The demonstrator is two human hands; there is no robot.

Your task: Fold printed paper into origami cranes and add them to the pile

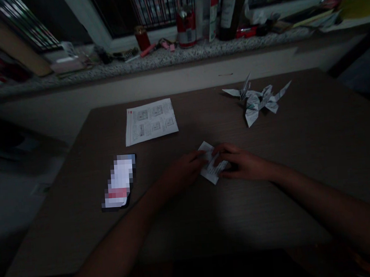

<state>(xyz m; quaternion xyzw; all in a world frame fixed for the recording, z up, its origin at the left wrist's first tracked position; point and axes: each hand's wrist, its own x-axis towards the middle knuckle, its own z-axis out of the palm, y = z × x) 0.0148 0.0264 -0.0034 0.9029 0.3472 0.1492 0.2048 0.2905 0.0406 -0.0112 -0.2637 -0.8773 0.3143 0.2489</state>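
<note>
A small folded square of printed paper (213,178) lies turned cornerwise on the brown table, partly covered by my fingers. My left hand (188,168) is closed on its left edge, with the fingertips on the paper. From the other side, my right hand (239,162) grips the right part with bent fingers, thumb low and fingers across the top. Shadow hides exactly how the fingertips press on the folds.
A phone (120,180) with a lit, blurred screen lies left on the table (178,226). Behind it is a printed sheet (152,121). Folded paper cranes (258,100) stand at the back right. Bottles, a red can (186,27) and clutter line the stone windowsill (155,61).
</note>
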